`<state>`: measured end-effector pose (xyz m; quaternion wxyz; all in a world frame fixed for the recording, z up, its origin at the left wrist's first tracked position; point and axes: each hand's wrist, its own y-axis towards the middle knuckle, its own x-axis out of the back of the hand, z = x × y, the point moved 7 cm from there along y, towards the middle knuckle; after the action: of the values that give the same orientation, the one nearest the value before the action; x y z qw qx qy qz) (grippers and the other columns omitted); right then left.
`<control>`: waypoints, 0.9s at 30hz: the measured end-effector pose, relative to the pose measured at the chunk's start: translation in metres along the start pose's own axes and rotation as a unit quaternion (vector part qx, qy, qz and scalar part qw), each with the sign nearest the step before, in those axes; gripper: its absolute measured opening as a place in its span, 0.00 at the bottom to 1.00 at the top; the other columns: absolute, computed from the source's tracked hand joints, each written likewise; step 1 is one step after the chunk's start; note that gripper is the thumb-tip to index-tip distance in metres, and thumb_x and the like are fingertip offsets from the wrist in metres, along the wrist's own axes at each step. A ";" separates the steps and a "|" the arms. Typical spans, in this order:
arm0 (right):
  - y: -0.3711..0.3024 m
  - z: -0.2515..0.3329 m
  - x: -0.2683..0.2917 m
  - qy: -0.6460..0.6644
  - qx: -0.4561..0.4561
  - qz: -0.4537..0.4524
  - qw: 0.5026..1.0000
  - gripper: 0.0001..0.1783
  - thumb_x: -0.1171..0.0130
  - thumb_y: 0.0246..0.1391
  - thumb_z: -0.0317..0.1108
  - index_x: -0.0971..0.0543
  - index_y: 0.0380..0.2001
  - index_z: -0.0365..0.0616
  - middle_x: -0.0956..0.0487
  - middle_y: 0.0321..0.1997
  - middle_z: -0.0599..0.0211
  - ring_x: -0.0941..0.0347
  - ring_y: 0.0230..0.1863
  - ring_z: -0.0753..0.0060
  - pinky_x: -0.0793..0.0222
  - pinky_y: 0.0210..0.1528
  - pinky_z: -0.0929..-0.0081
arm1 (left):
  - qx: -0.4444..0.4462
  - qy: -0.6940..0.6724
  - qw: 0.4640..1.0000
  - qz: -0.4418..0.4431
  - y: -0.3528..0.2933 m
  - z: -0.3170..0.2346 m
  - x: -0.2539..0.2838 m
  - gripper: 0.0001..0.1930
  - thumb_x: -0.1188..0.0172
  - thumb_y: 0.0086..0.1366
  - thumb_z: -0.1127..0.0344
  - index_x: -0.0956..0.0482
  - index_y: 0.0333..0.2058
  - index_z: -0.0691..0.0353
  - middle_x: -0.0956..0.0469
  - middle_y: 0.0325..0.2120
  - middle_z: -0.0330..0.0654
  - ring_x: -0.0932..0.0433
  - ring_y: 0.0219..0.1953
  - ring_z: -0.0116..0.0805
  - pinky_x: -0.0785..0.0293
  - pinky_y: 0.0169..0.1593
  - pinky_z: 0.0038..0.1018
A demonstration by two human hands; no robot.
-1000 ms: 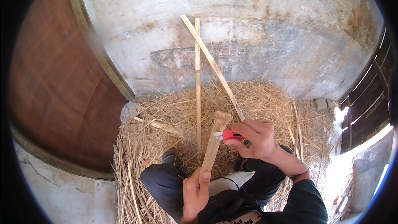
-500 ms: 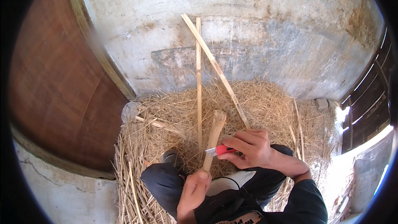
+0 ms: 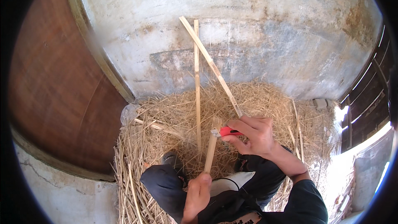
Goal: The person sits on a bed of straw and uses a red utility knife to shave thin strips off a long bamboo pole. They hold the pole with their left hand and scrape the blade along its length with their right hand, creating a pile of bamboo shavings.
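My left hand [image 3: 198, 193] is closed round the lower end of a pale split-bamboo strip [image 3: 210, 155], which points up and away from me. In my right hand [image 3: 256, 136] is a red utility knife [image 3: 230, 131], its blade out and lying against the strip near the far end. The strip's tip is partly blurred and blends with the straw behind it. Both hands are above my lap, where a whitish piece [image 3: 232, 181] lies across my dark trousers.
Two long pale strips, one upright [image 3: 197, 79] and one slanting [image 3: 213, 67], lean on the stained wall [image 3: 269, 29]. Straw [image 3: 265, 99] covers the floor. A brown panel [image 3: 66, 87] stands at left, dark slats [image 3: 369, 95] at right, and a small block [image 3: 320, 103] by the wall.
The knife has slid away from me along the strip, from near its middle to near the far end. My left hand has kept its grip and shifted slightly toward me.
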<state>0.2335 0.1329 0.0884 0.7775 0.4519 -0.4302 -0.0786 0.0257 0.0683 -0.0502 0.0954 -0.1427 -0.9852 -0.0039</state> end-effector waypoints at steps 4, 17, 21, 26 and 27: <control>-0.007 -0.006 -0.008 0.055 -0.031 0.023 0.998 0.15 0.23 0.57 0.45 0.13 0.39 0.46 0.24 0.22 0.72 0.25 0.19 0.75 0.33 0.22 0.73 | 0.023 -0.080 0.995 0.051 -0.002 0.014 -0.001 0.30 0.62 0.86 0.41 0.37 0.28 0.58 0.42 0.17 0.30 0.44 0.19 0.21 0.48 0.23 0.25; -0.011 0.003 -0.019 0.181 -0.025 0.033 0.983 0.16 0.23 0.57 0.45 0.14 0.40 0.46 0.23 0.23 0.70 0.24 0.20 0.72 0.32 0.22 0.72 | 0.051 -0.131 0.989 0.038 0.014 0.014 0.008 0.30 0.60 0.85 0.39 0.35 0.29 0.57 0.41 0.18 0.30 0.44 0.19 0.20 0.48 0.23 0.23; -0.012 0.016 -0.019 0.082 0.019 0.051 0.995 0.19 0.20 0.52 0.46 0.14 0.39 0.49 0.25 0.22 0.75 0.26 0.17 0.70 0.33 0.20 0.71 | -0.013 0.000 0.999 -0.031 0.014 0.000 0.013 0.28 0.57 0.86 0.45 0.30 0.31 0.62 0.35 0.18 0.32 0.38 0.21 0.21 0.44 0.25 0.26; -0.011 0.017 -0.016 0.048 0.020 0.037 0.998 0.18 0.20 0.51 0.47 0.14 0.39 0.49 0.26 0.22 0.75 0.27 0.16 0.71 0.33 0.20 0.72 | -0.004 0.094 0.994 -0.051 0.013 -0.024 0.014 0.20 0.52 0.84 0.54 0.22 0.40 0.67 0.29 0.18 0.51 0.26 0.21 0.53 0.30 0.30 0.42; -0.012 0.017 -0.016 0.042 0.021 0.035 0.998 0.18 0.20 0.52 0.47 0.14 0.39 0.49 0.26 0.22 0.75 0.27 0.16 0.71 0.33 0.19 0.72 | -0.003 0.107 0.993 -0.057 0.012 -0.030 0.014 0.20 0.52 0.84 0.55 0.22 0.41 0.67 0.28 0.19 0.52 0.24 0.22 0.56 0.29 0.31 0.43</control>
<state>0.2140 0.1235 0.0735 0.7876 0.4555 -0.4143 -0.0239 0.0213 0.0829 -0.0188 0.1998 -0.0850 -0.9757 -0.0279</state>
